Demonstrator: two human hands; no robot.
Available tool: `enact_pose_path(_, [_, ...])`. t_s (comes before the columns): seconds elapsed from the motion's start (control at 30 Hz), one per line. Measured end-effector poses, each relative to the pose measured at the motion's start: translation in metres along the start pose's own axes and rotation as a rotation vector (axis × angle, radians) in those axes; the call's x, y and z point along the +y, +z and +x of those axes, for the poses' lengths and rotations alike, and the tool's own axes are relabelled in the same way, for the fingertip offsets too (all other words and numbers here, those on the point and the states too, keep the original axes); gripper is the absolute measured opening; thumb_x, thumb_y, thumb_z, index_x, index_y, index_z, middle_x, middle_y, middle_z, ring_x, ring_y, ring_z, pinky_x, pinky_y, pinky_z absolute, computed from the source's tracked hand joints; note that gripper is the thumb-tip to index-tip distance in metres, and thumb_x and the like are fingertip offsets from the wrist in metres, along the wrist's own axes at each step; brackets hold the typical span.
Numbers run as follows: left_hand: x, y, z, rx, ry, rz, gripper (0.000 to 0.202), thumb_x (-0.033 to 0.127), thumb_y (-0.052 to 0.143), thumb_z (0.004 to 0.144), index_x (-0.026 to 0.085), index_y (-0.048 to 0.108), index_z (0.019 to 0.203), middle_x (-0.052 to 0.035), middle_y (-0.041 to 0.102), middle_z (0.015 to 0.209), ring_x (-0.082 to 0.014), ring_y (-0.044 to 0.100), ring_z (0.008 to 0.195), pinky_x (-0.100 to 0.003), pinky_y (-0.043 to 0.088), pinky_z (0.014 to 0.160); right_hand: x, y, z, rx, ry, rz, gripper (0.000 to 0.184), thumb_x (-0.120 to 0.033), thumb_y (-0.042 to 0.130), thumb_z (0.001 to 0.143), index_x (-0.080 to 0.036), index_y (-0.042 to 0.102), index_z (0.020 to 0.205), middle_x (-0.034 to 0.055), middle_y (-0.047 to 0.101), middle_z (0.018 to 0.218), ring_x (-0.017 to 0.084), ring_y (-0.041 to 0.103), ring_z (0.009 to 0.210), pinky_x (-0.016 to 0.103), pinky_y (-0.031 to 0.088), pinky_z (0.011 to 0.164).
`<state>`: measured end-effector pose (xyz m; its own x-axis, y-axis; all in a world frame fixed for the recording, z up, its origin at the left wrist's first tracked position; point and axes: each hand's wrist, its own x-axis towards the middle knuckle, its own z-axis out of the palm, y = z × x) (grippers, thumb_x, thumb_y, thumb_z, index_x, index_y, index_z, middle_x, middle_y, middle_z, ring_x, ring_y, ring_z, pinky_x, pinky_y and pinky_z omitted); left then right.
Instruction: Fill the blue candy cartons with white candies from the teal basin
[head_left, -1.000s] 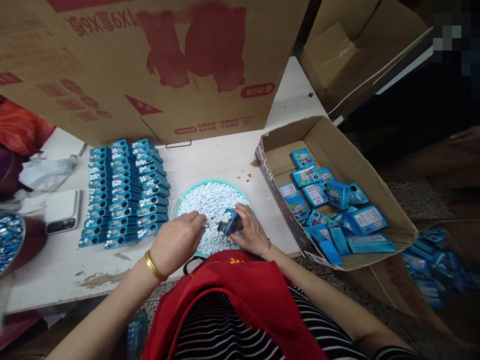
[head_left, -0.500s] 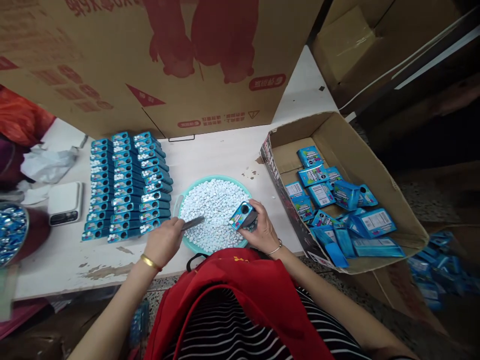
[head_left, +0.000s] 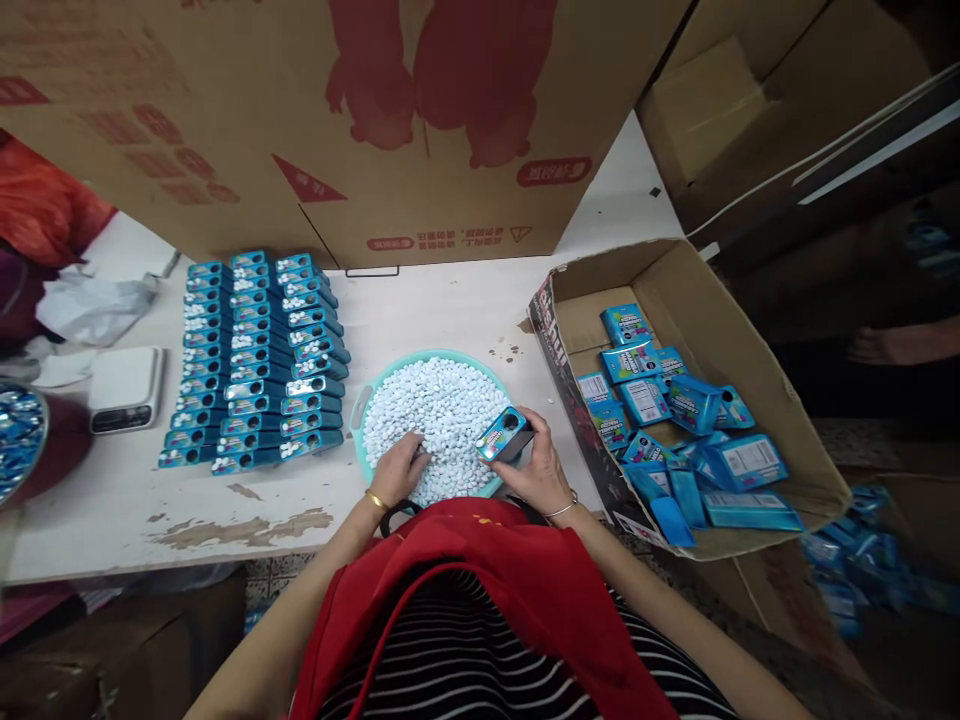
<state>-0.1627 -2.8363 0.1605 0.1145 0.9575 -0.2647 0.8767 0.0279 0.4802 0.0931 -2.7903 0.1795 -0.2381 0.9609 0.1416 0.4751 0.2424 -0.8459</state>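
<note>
My right hand (head_left: 544,478) grips a blue candy box (head_left: 504,434), tilted, its top with a dark round hole turned toward me. It is held over the right side of a mint-green plastic basin (head_left: 361,440) full of small white candies (head_left: 442,400). At the basin's left side, my left hand (head_left: 399,470) has its fingers bent down among the candies. The fingertips are partly buried, so what they hold is hidden. Left of the basin stand three rows of similar blue boxes (head_left: 255,370), several with white candies on their tops.
An open cardboard carton (head_left: 577,400) with blue candy packs stands to the right. A large printed carton (head_left: 247,150) walls off the back. A white scale (head_left: 127,385) and a dark red tub (head_left: 56,440) of shiny blue wrappers are left. Another person's hand (head_left: 892,345) shows at far right.
My left hand has moved right and down into the candies. The grey, flat-looking tool it held is no longer visible. My right hand has shifted slightly right with the candy box.
</note>
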Motion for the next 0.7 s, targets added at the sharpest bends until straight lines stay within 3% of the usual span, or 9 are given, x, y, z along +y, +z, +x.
enact_pose_path(0.17, [0.015,-0.050,-0.016,0.082,0.100,-0.104,0.021,0.032,0.045,0.091,0.019,0.050,0.107,-0.0054,0.060,0.096,-0.0157,0.059,0.083,-0.029,0.048,0.076,0.000,0.000,0.003,0.005,-0.077,-0.034,0.079,-0.029,0.071,0.071,-0.019,0.027,0.136,0.0174,0.045,0.131,0.030,0.045,0.125,0.052,0.041,0.104])
enact_pose_path(0.33, [0.052,-0.105,-0.017,0.021,0.164,-0.043,0.023,0.034,0.044,0.092,0.018,0.053,0.106,-0.0057,0.061,0.091,-0.0161,0.059,0.082,-0.029,0.047,0.075,-0.004,0.007,0.009,-0.012,-0.207,-0.075,0.076,-0.023,0.067,0.072,-0.019,0.027,0.136,0.0174,0.045,0.133,0.031,0.042,0.128,0.056,0.036,0.107])
enact_pose_path(0.47, [0.084,-0.133,-0.011,-0.063,0.194,0.159,0.024,0.033,0.042,0.092,0.019,0.054,0.106,-0.0068,0.063,0.096,-0.0185,0.060,0.088,-0.031,0.048,0.076,-0.011,0.014,0.012,-0.044,-0.265,-0.065,0.075,-0.021,0.065,0.073,-0.020,0.026,0.137,0.0173,0.044,0.134,0.032,0.040,0.130,0.059,0.035,0.107])
enact_pose_path(0.7, [0.152,-0.162,-0.005,-0.209,0.111,0.626,0.015,0.013,0.046,0.086,0.018,0.057,0.095,-0.0072,0.062,0.086,-0.0229,0.059,0.080,-0.031,0.044,0.059,-0.020,0.023,0.009,-0.056,-0.323,-0.036,0.076,-0.025,0.065,0.076,-0.022,0.022,0.139,0.0177,0.045,0.134,0.031,0.039,0.132,0.059,0.036,0.107])
